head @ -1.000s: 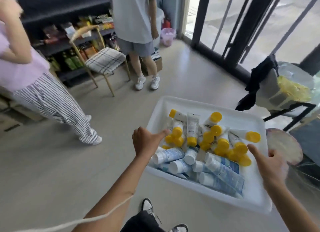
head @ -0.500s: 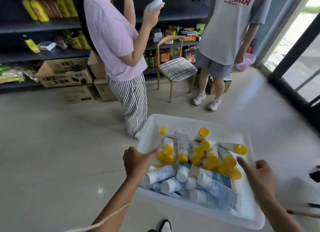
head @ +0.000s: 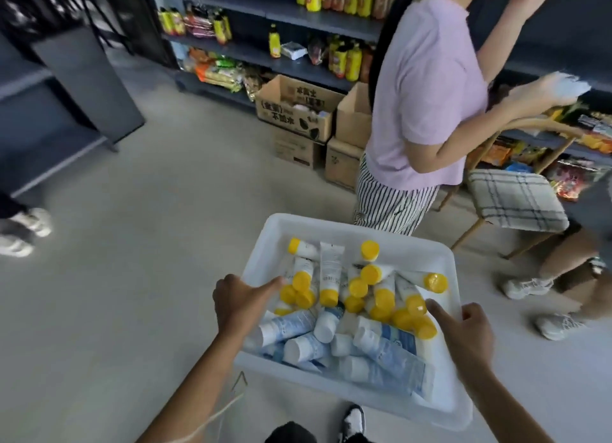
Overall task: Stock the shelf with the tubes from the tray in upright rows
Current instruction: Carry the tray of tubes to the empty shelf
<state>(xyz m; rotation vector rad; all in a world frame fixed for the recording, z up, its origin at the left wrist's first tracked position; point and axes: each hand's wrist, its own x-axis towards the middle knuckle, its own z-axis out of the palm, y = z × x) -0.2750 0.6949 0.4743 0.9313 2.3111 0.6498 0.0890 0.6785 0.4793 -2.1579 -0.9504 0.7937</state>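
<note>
I carry a white plastic tray in front of me at waist height. My left hand grips its left rim with the thumb over the edge. Its right rim is held by my right hand. Inside lie several white tubes with yellow caps toward the far side and several blue-and-white tubes with white caps toward me, all on their sides in a loose pile. Dark shelves with bottles and snack packs stand ahead.
A person in a lilac top and striped trousers stands just beyond the tray. Cardboard boxes sit on the floor by the shelves. A chair with a plaid cushion and another person's legs are at right. An empty dark shelf unit stands at left.
My view has swung left with the tray, from the door and window toward the shelves. Both hands keep the same grip on the tray. The person in lilac is now closer, at right.
</note>
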